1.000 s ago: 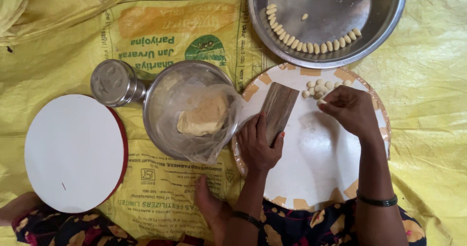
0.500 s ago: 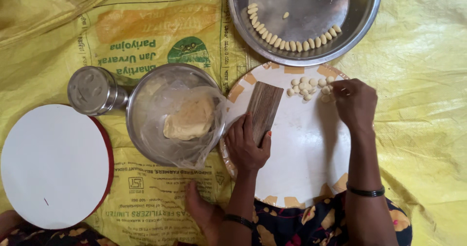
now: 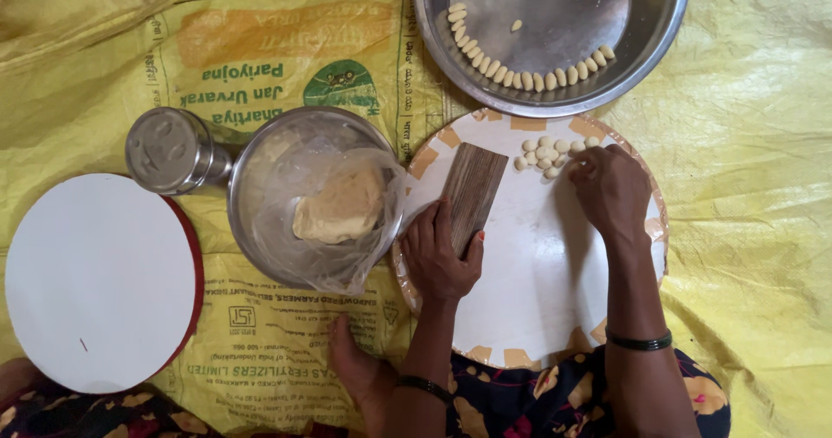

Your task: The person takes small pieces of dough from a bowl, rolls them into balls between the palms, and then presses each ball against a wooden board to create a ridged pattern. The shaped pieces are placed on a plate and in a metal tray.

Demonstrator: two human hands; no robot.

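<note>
Home floor kitchen; yellow sack mat [image 3: 260, 48], steel tray [image 3: 659, 22], dough bowl [image 3: 251, 161].

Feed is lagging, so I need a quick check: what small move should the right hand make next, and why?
Probably pinch one dough ball from the small cluster and carry it to the wooden board. The right hand has its fingertips at the cluster's edge on the white plate, while the left hand holds the board's lower end and its face is bare.

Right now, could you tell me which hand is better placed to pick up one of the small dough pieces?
The right hand: its fingertips already touch the dough pieces, while the left hand holds the wooden board.
</note>
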